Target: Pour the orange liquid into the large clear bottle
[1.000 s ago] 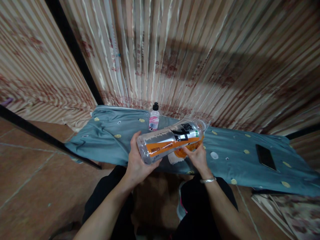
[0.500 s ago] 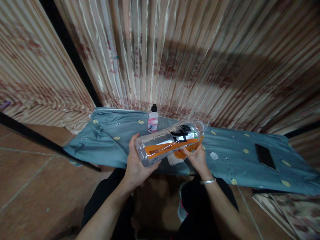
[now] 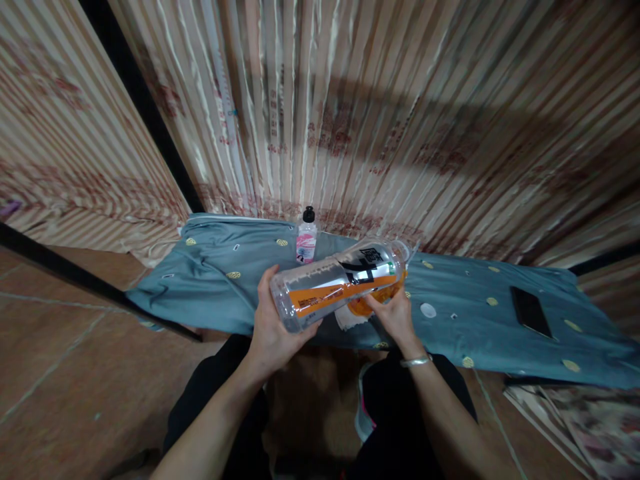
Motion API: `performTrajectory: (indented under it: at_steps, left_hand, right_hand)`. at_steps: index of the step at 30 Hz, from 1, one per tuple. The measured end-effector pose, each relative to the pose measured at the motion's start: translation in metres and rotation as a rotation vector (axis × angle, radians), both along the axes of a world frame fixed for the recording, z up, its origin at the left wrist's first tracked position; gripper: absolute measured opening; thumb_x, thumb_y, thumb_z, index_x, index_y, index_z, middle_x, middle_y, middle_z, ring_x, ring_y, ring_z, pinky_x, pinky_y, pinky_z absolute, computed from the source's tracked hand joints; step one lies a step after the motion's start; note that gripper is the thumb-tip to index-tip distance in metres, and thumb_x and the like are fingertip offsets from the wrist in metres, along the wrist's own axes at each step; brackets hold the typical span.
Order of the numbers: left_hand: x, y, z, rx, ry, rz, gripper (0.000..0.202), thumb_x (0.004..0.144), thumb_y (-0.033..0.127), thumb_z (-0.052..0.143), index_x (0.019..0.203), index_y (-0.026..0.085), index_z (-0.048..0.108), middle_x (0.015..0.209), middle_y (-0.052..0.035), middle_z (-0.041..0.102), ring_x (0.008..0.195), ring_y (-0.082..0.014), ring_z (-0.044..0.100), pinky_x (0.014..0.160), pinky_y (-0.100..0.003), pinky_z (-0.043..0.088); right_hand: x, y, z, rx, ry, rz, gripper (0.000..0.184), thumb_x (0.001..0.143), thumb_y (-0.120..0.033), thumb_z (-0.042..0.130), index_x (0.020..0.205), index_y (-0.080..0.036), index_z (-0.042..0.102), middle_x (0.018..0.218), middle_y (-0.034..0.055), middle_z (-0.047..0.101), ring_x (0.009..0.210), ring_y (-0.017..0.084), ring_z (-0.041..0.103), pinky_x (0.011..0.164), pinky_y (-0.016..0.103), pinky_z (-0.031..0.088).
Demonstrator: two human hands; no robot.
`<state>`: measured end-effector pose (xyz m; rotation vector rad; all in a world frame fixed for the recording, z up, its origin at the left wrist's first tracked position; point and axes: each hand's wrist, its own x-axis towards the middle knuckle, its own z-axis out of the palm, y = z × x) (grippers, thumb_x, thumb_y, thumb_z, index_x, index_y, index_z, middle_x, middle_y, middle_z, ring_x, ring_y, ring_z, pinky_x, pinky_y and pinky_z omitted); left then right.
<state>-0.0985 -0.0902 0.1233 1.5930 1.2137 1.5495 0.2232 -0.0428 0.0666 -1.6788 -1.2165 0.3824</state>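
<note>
Holding a clear plastic bottle (image 3: 325,293) aslant over a cloth-covered bench, we have both hands at it.

Our left hand (image 3: 277,340) grips its base, thumb and fingers on opposite sides; our right hand (image 3: 397,319), with a silvery bracelet (image 3: 416,362) at the wrist, curls near the neck against an orange item (image 3: 361,307) partly hidden beneath the bottle, and we cannot tell which of the two it grips. A ragged white piece (image 3: 350,319) shows just below that item. Behind the bottle we see a small black-capped bottle (image 3: 307,245) standing upright; to the right, a white disc (image 3: 428,311) and, farther off, a black smartphone (image 3: 531,312) lie on the blue-green cloth (image 3: 465,327). Beyond hangs a striped curtain (image 3: 340,60).
</note>
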Motion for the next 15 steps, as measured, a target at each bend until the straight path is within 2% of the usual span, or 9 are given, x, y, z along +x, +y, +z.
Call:
performTrajectory:
  at_steps: [4,9,15]
  left_hand:
    - [-0.0006,-0.0005,0.0016,0.006,0.018,-0.008,0.12,0.08,0.054,0.113,0.175,0.038,0.042,0.135,-0.0019,0.082,0.116,-0.0337,0.094,0.111,-0.059,0.082]
    - [0.0016,-0.0009,0.0024,-0.005,0.023,0.018,0.123,0.077,0.048,0.114,0.176,0.033,0.042,0.136,-0.0043,0.082,0.118,-0.0346,0.094,0.112,-0.056,0.081]
    - [0.003,-0.0006,0.0005,0.018,0.031,0.02,0.123,0.078,0.045,0.114,0.176,0.035,0.04,0.136,-0.0035,0.084,0.116,-0.0343,0.094,0.109,-0.056,0.082]
  right_hand:
    - [0.0004,-0.0005,-0.0003,0.014,-0.011,-0.004,0.105,0.068,-0.094,0.099,0.14,-0.022,0.074,0.139,0.0289,0.094,0.133,0.056,0.09,0.117,0.072,0.074]
    - [0.0009,-0.0004,-0.0005,0.005,-0.021,-0.003,0.108,0.068,-0.096,0.098,0.142,-0.021,0.074,0.138,0.0293,0.093,0.133,0.056,0.091,0.116,0.071,0.075]
    - [0.0011,0.0,-0.002,0.01,-0.02,-0.011,0.107,0.068,-0.096,0.098,0.142,-0.022,0.073,0.136,0.0288,0.094,0.13,0.055,0.092,0.114,0.071,0.076]
